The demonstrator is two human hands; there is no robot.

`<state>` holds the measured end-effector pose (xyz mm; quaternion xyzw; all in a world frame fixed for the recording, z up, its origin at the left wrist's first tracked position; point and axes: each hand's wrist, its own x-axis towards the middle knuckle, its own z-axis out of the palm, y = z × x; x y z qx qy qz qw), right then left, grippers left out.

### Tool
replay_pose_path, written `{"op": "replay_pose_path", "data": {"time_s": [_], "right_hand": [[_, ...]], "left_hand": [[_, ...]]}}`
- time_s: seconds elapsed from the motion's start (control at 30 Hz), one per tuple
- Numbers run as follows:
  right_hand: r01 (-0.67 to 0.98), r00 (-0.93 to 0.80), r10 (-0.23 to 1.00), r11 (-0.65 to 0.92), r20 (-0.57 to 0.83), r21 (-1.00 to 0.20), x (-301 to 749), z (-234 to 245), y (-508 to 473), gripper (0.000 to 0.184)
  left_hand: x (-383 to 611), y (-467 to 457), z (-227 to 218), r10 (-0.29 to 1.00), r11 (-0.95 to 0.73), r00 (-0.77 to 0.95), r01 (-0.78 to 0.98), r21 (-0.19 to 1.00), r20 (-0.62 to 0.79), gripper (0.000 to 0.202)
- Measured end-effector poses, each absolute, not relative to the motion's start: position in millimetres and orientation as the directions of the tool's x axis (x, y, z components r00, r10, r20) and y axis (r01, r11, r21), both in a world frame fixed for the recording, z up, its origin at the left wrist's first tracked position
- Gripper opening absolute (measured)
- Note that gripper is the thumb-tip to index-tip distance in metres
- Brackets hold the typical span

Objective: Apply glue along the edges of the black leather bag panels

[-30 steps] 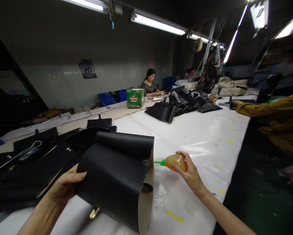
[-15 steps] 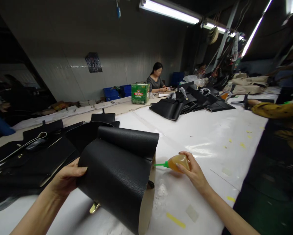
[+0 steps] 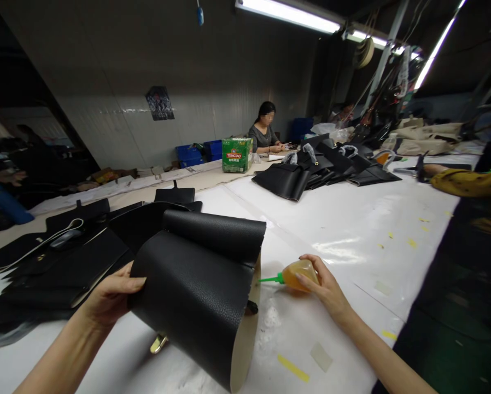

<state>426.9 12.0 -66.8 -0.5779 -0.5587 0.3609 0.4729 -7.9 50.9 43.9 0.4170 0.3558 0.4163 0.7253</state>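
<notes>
A curved, pebbled black leather panel (image 3: 196,290) is gripped by the left hand (image 3: 110,298); an amber glue bottle (image 3: 297,273) is clasped by the right hand (image 3: 327,290) above the glossy white surface (image 3: 352,230).

We see the bag panel (image 3: 196,284) as black leather-like material, pebbled grain, matt w/ faint sheen; inside face beige, smooth, dull. Its clasp (image 3: 158,343): shiny gold metal. The squeeze bottle (image 3: 293,273): translucent amber plastic, green plastic nozzle. The table cover (image 3: 344,230): glossy white plastic sheet. The box (image 3: 237,155): printed cardboard.
</notes>
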Motion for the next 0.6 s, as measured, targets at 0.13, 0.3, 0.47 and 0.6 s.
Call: {"op": "replay_pose_path", "data": {"time_s": [0.13,0.3,0.47,0.6], "right_hand": [[0.324,0.092,0.991,0.061,0.095,-0.944,426,-68,7,0.043],[0.298,0.049,0.997,0.039,0.056,-0.954,423,-69,-5,0.043],[0.317,0.084,0.994,0.045,0.076,-0.947,421,-68,-7,0.044],[0.311,-0.005,0.998,0.063,0.065,-0.948,420,-70,-6,0.043]], "left_hand": [[-8,47,41,0.890,0.317,0.420,-0.294,0.902,-0.176,0.040],[-10,46,37,0.895,0.319,0.408,-0.296,0.900,-0.182,0.039],[-9,46,37,0.894,0.320,0.410,-0.299,0.899,-0.182,0.039],[-9,46,38,0.900,0.318,0.391,-0.287,0.903,-0.193,0.038]]}}
